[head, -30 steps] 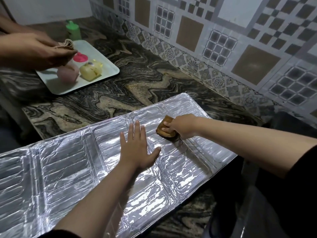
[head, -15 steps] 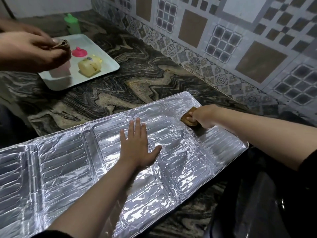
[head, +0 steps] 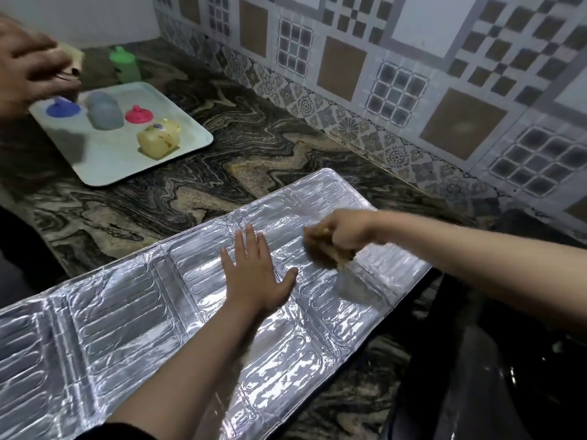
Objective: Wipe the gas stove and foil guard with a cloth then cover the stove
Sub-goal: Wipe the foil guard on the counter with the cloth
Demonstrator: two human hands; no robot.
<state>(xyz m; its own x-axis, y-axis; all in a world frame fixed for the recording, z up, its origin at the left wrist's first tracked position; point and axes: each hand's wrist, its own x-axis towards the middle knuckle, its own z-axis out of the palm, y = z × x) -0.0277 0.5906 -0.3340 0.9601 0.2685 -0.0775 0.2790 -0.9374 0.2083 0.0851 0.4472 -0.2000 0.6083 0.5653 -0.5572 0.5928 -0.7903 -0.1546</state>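
A long embossed silver foil guard (head: 133, 319) lies flat across the marble counter, running from the lower left to the middle right. My left hand (head: 257, 277) rests palm down on it with fingers spread. Just to its right, my right hand (head: 346, 231) is closed around a brown cloth (head: 330, 252) pressed on the foil; both are motion-blurred. A dark shiny surface at the lower right (head: 476, 376), possibly the stove, lies under my right forearm.
A white tray (head: 127, 166) at the back left holds a yellow container (head: 158, 138), a grey cup, a pink lid and a blue lid. A green bottle (head: 124, 63) stands behind it. Another person's hand (head: 28, 68) hovers over the tray. A tiled wall (head: 413, 74) borders the counter.
My right hand has swept the cloth back from the foil's far right edge toward my left hand. The other person's hand lifted off the tray, uncovering a grey cup and blue lid.
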